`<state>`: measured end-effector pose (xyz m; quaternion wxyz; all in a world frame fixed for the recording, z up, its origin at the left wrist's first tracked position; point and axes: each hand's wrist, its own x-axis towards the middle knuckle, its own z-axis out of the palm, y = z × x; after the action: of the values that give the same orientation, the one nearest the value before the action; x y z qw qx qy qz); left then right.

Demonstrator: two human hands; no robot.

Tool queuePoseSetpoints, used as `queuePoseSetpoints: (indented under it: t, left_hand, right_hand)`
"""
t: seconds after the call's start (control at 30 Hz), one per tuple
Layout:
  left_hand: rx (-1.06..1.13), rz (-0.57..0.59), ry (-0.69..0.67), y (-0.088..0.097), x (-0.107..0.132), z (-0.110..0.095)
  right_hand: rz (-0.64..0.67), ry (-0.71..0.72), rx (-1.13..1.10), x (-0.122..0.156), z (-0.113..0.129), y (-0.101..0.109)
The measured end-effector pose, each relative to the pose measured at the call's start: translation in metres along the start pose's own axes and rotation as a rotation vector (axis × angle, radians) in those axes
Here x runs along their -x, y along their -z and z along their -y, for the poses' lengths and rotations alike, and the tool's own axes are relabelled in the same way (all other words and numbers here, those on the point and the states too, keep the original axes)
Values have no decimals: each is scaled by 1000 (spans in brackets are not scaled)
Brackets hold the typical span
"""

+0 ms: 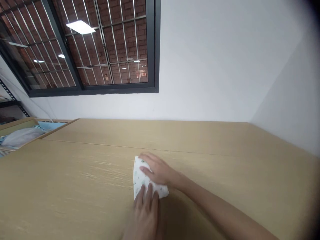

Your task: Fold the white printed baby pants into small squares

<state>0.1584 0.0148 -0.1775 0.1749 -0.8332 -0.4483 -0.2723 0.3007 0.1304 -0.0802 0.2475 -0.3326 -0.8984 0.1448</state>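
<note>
A small folded white cloth (pixel 139 178) with a faint green print lies on the light wooden table (pixel 75 180). My right hand (pixel 157 170) rests flat on top of it, fingers stretched out toward the left. My left hand (pixel 145 213) comes in from the bottom edge, its fingertips pressing flat on the cloth's near edge. Both hands cover much of the cloth.
A wooden box (pixel 22 133) holding light blue and grey fabric stands at the far left. A white wall and a dark-framed window (pixel 82 46) rise behind the table. A seam runs across the tabletop behind the cloth.
</note>
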Motion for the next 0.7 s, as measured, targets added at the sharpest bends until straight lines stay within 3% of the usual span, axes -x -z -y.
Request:
queuePoseSetpoints:
  t: [0.1,0.23,0.37,0.53,0.7]
  left_hand:
    - [-132,-86,64,-27,37,-16]
    - [-148,-72,100,-44,54,-18]
    - [-165,-69,63,-45,50,-14]
    - [-255,-74,-89,-38,43,-8]
    - [-181,-58,66,-34,42,-18]
  right_hand:
    - [257,244,-151,14,25,-5]
    - [407,338,-221,27,29,-24]
    - [364,324,-76,22,5,-41]
    - [249,310,108,-5,-35,-47]
    - [265,246,172,-28,-64,-44]
